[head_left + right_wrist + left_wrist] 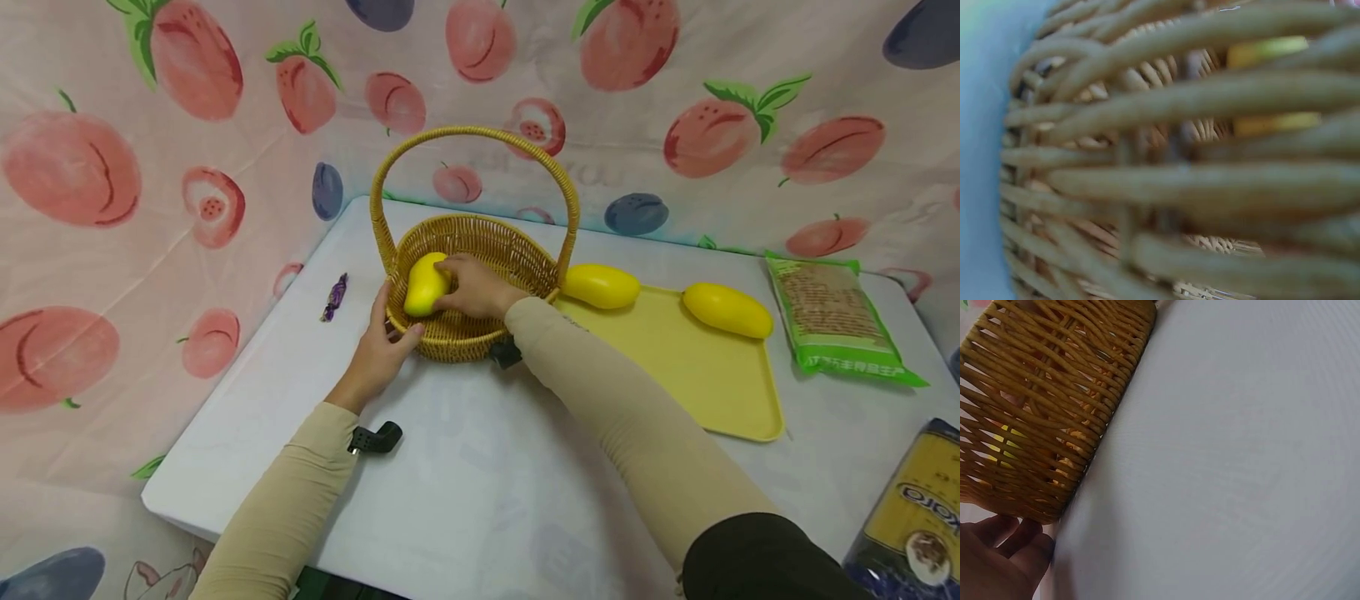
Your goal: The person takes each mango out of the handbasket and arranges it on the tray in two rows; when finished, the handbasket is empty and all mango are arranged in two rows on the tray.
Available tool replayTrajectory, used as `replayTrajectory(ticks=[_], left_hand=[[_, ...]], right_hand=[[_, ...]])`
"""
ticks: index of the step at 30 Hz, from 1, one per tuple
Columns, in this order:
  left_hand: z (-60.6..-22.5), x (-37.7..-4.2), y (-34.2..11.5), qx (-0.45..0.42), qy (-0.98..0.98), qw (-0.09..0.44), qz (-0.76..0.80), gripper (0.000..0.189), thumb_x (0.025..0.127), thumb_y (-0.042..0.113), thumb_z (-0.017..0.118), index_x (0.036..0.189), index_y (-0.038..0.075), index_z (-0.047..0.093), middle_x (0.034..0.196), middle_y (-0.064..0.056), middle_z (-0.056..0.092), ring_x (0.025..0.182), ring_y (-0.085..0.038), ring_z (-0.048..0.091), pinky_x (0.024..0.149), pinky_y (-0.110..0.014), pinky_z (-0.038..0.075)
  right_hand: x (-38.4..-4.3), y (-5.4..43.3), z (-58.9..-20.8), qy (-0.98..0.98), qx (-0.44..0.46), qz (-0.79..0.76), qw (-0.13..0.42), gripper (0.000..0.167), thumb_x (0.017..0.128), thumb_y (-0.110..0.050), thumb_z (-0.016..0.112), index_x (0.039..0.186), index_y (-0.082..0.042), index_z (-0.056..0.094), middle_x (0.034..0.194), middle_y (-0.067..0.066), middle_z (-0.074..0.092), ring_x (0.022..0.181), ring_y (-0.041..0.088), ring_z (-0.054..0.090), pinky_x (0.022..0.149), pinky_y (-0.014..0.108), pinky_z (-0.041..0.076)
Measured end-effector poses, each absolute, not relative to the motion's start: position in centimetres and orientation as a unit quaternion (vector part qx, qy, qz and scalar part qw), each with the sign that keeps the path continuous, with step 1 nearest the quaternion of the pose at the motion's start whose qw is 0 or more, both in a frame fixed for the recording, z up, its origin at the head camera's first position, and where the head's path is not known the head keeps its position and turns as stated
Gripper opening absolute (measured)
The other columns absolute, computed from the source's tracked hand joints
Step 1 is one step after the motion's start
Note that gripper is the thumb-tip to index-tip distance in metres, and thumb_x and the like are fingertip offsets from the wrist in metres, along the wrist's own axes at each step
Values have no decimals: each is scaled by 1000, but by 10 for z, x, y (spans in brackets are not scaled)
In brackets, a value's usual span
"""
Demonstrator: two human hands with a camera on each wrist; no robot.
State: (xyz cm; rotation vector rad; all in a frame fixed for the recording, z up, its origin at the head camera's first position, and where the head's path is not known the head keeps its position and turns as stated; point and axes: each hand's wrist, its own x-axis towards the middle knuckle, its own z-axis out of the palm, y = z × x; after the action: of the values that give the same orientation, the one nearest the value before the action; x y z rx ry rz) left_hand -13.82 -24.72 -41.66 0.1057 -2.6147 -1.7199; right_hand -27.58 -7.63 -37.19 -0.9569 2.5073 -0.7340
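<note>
A yellow mango [425, 286] is inside the left part of a woven wicker basket [461, 350] with a tall arched handle. My right hand [480, 287] reaches into the basket and holds the mango's right side between thumb and fingers. Against the basket's left end, my left hand [378, 350] grips the wall, its thumb towards the front. Close up in the left wrist view, the fingertips of the left hand [1004, 556] touch the wicker. The right wrist view shows mostly blurred wicker [1210, 194], which hides the right hand; yellow shows through the gaps.
Right of the basket lies a yellow tray [697, 383] bearing two more mangoes, one [602, 287] beside the basket and one [727, 310] farther right. A purple-wrapped candy [335, 297] lies left. A green food packet [840, 321] and a yellow-and-blue package [918, 517] are at the right.
</note>
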Motion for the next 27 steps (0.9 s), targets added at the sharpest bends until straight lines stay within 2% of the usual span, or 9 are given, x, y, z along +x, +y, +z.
replayTrajectory(ticks=[5,10,16,22,27], left_hand=[[-417,-138,-247,35,-832,2,-553,88,101,37,57,161,33,-7,166,-13,9,142,-40,33,113,-50,33],[-417,-138,-248,34,-830,2,-556,87,102,36,57,161,32,-7,166,-11,6,143,-39,31,114,-50,32],[-418,-138,-248,29,-829,7,-558,88,101,37,58,161,29,-6,166,-11,6,143,-38,31,115,-49,31],[-418,-139,-248,27,-829,11,-558,88,101,36,58,161,29,-5,166,-11,6,143,-38,31,115,-49,31],[-419,-139,-248,24,-830,10,-557,88,101,35,57,161,28,-6,166,-11,6,143,-38,31,115,-49,31]], right_hand=[[-276,-78,-372,883,-346,-261,178,74,94,-33,72,154,-5,38,164,12,20,149,27,21,120,37,19],[-277,-78,-373,882,-346,-267,177,71,95,-27,72,153,-5,38,160,12,31,146,26,29,119,36,23],[-275,-77,-370,889,-344,-243,178,71,94,-20,71,155,-11,38,157,13,33,143,27,33,117,38,28],[-274,-75,-371,885,-352,-241,185,72,93,-23,74,155,-12,39,163,12,23,148,29,22,119,41,23],[-275,-74,-373,875,-360,-260,192,75,90,-26,77,153,-9,41,166,9,16,151,27,16,121,39,17]])
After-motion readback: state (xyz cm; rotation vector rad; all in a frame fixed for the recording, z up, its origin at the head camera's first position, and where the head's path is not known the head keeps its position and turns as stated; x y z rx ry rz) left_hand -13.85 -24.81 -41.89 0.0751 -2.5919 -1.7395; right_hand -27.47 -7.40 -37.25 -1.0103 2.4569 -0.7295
